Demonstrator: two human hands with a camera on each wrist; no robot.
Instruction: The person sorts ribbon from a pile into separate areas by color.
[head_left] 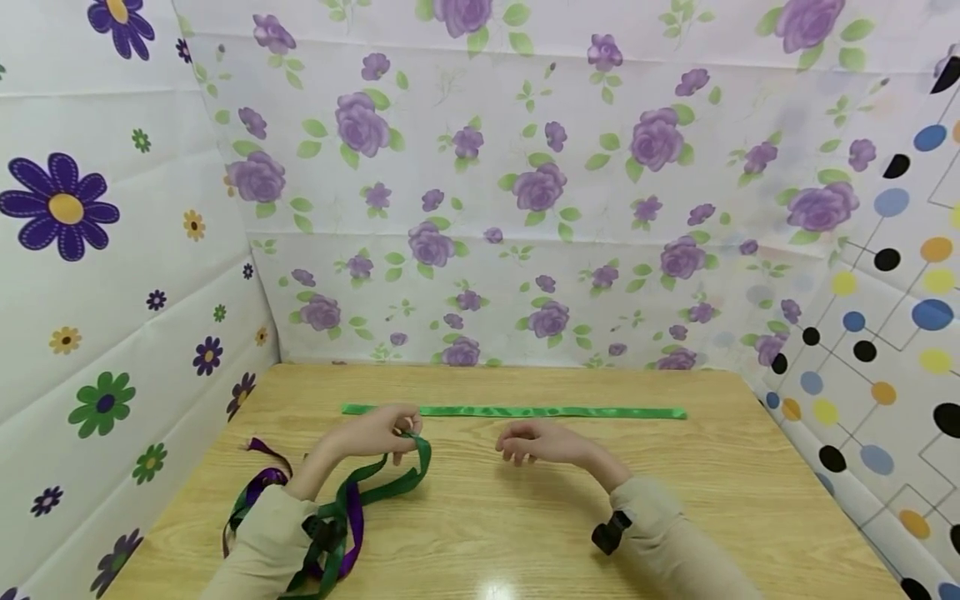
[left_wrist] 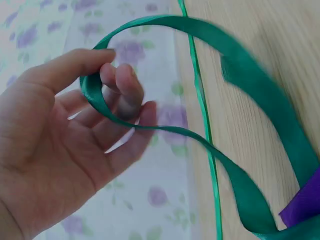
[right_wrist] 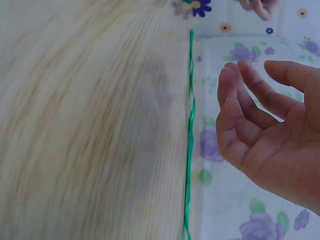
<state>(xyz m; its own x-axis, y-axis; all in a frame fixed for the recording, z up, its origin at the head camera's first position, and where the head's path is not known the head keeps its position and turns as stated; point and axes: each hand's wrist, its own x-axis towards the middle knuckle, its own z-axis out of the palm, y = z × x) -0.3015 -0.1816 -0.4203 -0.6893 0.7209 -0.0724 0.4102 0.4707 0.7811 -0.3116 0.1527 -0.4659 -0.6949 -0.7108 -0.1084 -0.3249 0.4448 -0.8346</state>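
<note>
My left hand [head_left: 382,433] pinches a dark green ribbon [left_wrist: 275,105] between thumb and fingers, raised over the table's left half. From the fingertips the ribbon loops down to a loose pile at the left, where a purple ribbon [head_left: 356,523] mixes with it. My right hand [head_left: 546,443] hovers over the middle of the table, its fingers loosely curled and holding nothing. Beyond both hands a bright green ribbon [head_left: 555,412] lies stretched straight from left to right; the left hand overlaps part of it in the head view.
The wooden table [head_left: 675,500] is enclosed by patterned cloths: a rose-print cloth [head_left: 480,167] at the back, a daisy-print one [head_left: 112,317] on the left and a dotted one [head_left: 885,358] on the right. More purple ribbon [head_left: 268,478] lies beside the left sleeve.
</note>
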